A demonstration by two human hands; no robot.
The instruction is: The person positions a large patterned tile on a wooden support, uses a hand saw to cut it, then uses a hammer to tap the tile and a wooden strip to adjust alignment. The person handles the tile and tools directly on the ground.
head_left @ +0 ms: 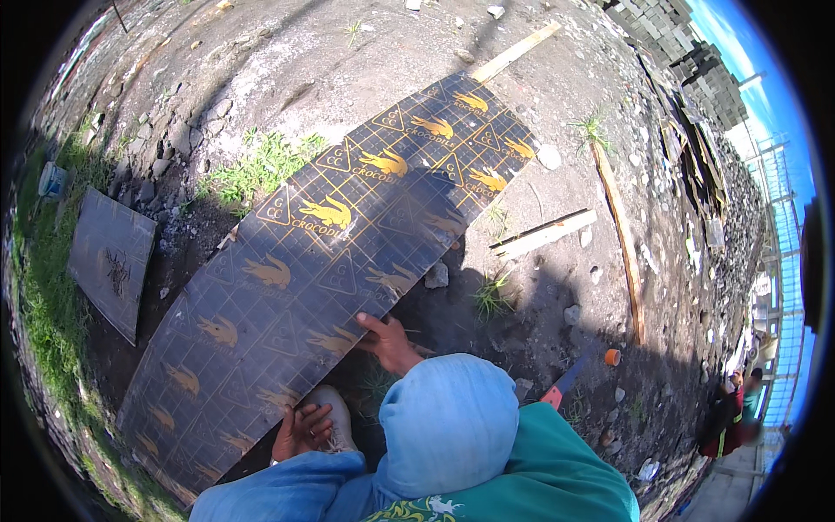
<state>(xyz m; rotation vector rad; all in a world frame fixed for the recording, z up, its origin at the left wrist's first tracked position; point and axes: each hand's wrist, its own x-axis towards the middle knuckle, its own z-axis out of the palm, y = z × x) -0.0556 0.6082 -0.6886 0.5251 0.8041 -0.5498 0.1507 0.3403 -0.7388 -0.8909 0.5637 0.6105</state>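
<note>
A long dark plywood panel (pixel 348 252) with a yellow grid and printed animal figures lies slanted across the ground in front of me. My right hand (pixel 391 344) grips its near right edge, thumb on the top face and the other fingers partly hidden below. Farther down the same edge, my left hand (pixel 302 431) is turned palm up beside the panel. Its fingers are loosely curled and apart, and nothing shows in them. My shoe (pixel 335 413) is between the two hands, close to the panel's edge. My bent knee (pixel 448 413) rises beside my right hand.
A handsaw (pixel 570 380) with a red handle and a small orange round object (pixel 612 358) lie to the right. Wood strips (pixel 548 235) and a long pole (pixel 619 244) lie beyond. A smaller board (pixel 113 257) is at left. People (pixel 735 418) stand far right.
</note>
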